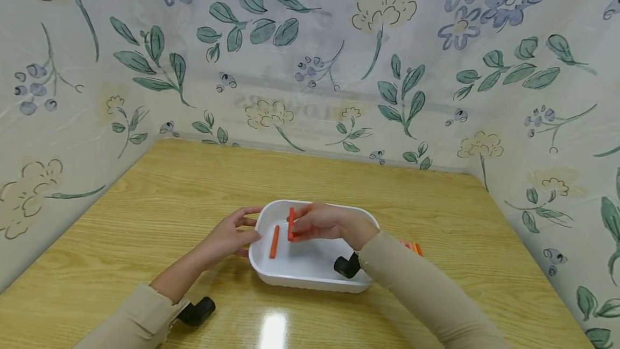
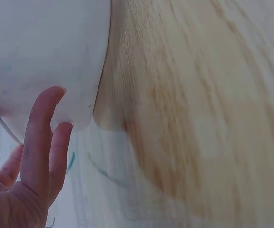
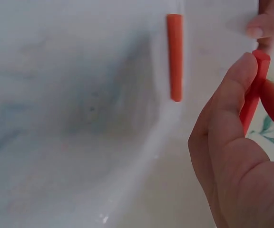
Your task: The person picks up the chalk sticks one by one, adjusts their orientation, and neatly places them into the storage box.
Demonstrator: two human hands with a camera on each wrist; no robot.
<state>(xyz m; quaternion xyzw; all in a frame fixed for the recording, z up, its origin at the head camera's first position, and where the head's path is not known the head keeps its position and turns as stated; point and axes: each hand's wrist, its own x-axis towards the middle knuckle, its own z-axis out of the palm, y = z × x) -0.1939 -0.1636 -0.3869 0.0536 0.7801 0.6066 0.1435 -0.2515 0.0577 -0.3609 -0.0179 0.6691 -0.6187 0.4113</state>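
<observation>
A white plastic tray point(image 1: 310, 283) stands on the table. My left hand point(image 1: 231, 238) holds its left end, with the thumb over the rim and fingers against the outer wall, as the left wrist view also shows. Above the tray's inside, my right hand point(image 1: 322, 222) pinches a red crayon point(image 1: 291, 222) between thumb and fingers; in the right wrist view the crayon point(image 3: 252, 107) is tilted, its lower part covered by the hand. An orange-red crayon point(image 1: 274, 241) lies on the tray floor near the left end.
Several crayons point(image 1: 414, 248) in reds and yellow lie right of the tray, partly hidden by the right sleeve. The wooden table point(image 1: 203, 176) meets a flower-printed curtain point(image 1: 310, 69) at the back and sides. A black wrist mount point(image 1: 197, 311) sits under the left forearm.
</observation>
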